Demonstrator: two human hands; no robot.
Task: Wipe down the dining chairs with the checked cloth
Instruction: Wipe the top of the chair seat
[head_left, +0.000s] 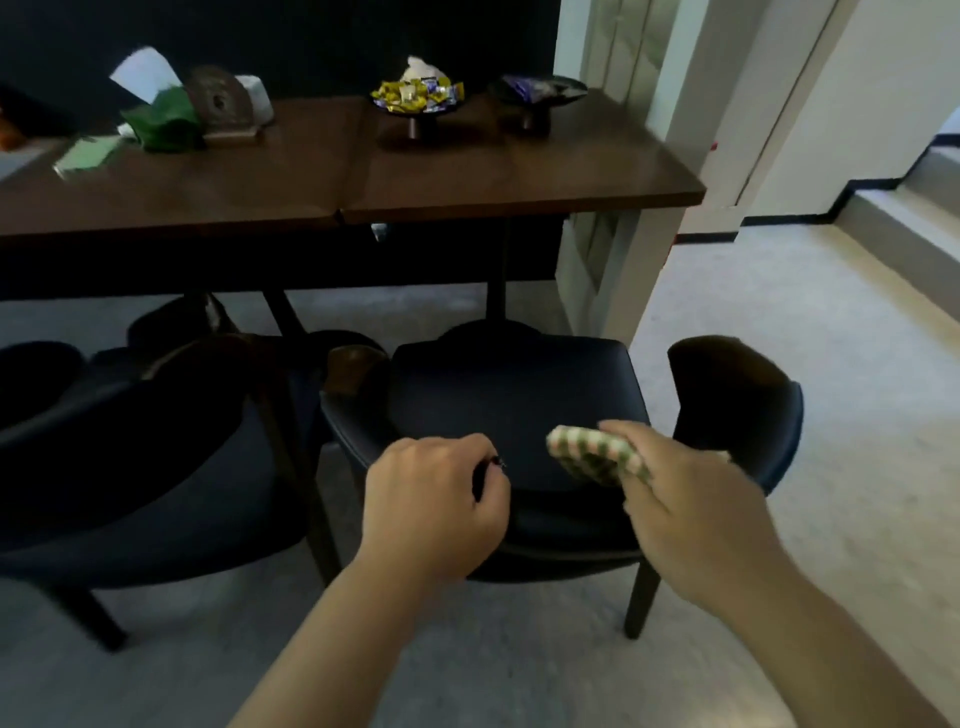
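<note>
A dark navy dining chair (511, 395) stands in front of me, its seat facing up and its curved back and armrest wrapping round the right side. My right hand (691, 499) grips a folded green-and-white checked cloth (597, 454) just above the seat's front right. Over the chair's curved left arm, my left hand (436, 504) hovers with curled fingers; a small dark thing shows at its fingertips, too blurred to name. A second dark chair (135, 467) stands to the left.
A brown wooden table (467, 176) stands behind the chairs. On it are a candy dish (418, 96), a dark bowl (537, 93), a green bag (163, 122) and a tissue holder. Pale floor (779, 312) stretches to the right, with a white pillar and a step.
</note>
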